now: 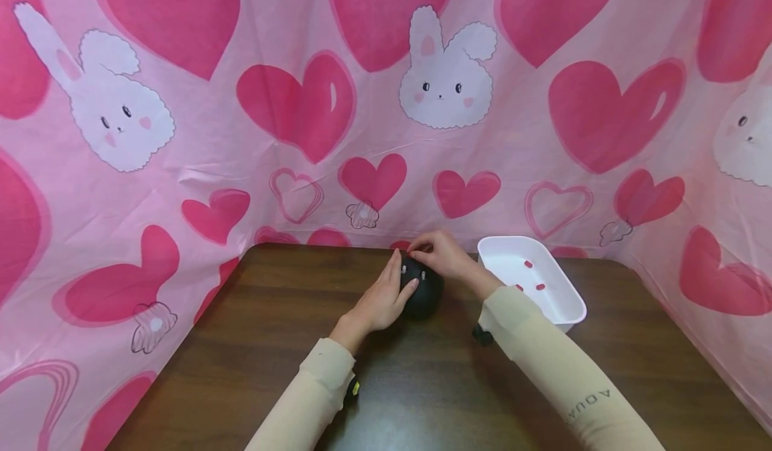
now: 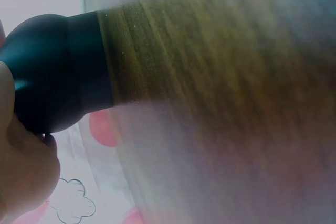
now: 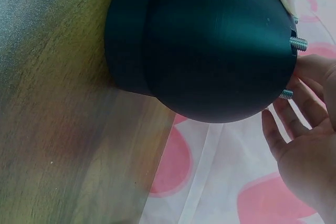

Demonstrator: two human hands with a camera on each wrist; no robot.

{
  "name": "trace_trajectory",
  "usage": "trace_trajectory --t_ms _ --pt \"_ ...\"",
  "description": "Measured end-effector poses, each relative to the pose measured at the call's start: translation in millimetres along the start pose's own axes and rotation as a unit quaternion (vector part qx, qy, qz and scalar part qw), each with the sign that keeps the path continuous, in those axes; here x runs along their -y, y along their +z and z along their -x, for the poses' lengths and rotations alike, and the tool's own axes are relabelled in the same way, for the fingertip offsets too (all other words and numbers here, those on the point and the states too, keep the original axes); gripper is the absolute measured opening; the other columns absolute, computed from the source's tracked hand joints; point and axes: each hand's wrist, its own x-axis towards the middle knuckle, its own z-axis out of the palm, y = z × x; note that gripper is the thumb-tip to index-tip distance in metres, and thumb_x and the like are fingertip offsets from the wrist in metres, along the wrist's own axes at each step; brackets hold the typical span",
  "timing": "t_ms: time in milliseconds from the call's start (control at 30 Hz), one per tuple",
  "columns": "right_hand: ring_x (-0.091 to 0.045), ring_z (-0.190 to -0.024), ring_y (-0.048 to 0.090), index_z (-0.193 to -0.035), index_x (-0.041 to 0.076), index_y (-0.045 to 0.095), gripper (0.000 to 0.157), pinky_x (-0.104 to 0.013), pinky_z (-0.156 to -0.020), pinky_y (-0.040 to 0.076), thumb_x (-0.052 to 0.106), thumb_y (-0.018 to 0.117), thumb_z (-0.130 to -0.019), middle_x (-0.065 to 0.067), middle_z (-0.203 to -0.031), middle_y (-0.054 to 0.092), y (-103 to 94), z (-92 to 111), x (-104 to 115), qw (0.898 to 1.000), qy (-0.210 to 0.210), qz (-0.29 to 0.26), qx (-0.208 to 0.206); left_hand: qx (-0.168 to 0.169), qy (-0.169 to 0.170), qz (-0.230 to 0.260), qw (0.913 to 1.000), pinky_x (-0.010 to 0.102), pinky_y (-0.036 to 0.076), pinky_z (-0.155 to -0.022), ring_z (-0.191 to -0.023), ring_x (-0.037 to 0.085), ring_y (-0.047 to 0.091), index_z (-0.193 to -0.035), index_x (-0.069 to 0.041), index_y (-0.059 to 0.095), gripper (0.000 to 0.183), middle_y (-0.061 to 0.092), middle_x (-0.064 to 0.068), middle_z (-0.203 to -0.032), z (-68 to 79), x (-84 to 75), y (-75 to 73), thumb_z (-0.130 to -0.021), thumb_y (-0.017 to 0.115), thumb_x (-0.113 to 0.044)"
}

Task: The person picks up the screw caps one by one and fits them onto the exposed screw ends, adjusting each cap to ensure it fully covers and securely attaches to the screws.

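1. Black domed body (image 1: 427, 303) is seen just right of centre, in the lower half of the frame, stood on the desk (image 1: 241, 344). Its left side is grasped by the left hand (image 1: 376, 302), the thumb being laid across the near face.
2. Threaded metal studs (image 1: 423, 275) are carried on its crown. The shell is judged stiff, smooth and rather slippery; its weight cannot be told. Hold is best taken round the bulge from both sides, clear of the studs.
3. At the crown's far edge, a small red piece (image 1: 410, 252) appears to be pinched by the right hand (image 1: 443, 256). It is judged light and easily dropped, so the sides are best taken by fingertips.
4. Farther right, more red pieces (image 1: 540, 287) are held loose in a white tray (image 1: 509, 256), judged light and best taken by its rim.
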Motion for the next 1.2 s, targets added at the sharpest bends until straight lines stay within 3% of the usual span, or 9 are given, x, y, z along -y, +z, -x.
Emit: trace_trajectory --t_ms 533,933,1200 --pt "-0.024 -0.099 0.067 -0.119 0.006 0.075 0.024 -0.043 -0.094 0.058 0.008 0.07 -0.096 -0.009 -0.112 0.074 -1.8 3 -2 1.0 -0.004 -0.002 0.014 0.001 0.001 0.012 0.9999 0.041 0.021 -0.125 -0.158 0.022 0.012 -0.165 -0.008 -0.002 0.086 0.001 0.007 -0.173 1.2 -0.4 0.8 -0.106 0.036 -0.058" --pt "-0.027 -0.103 0.066 -0.119 0.006 0.074 0.025 -0.046 -0.095 0.057 0.006 0.07 -0.094 -0.01 -0.112 0.073 -21.3 11 -1 0.999 -0.019 0.024 0.025 0.001 -0.004 0.011 0.9999 0.041 0.022 -0.124 -0.158 0.022 0.013 -0.165 -0.009 -0.001 0.086 0.002 0.006 -0.173 0.8 -1.3 -2.1 -0.106 0.037 -0.059" --pt "-0.022 -0.101 0.067 -0.12 0.011 0.074 0.027 -0.045 -0.095 0.057 0.01 0.072 -0.094 -0.005 -0.113 0.073 -32.1 18 -4 0.998 -0.002 0.046 0.035 0.004 -0.005 0.015 0.9999 0.041 0.022 -0.124 -0.158 0.022 0.013 -0.165 -0.01 -0.002 0.087 0.002 0.005 -0.173 0.1 -0.3 -1.1 -0.105 0.037 -0.061"
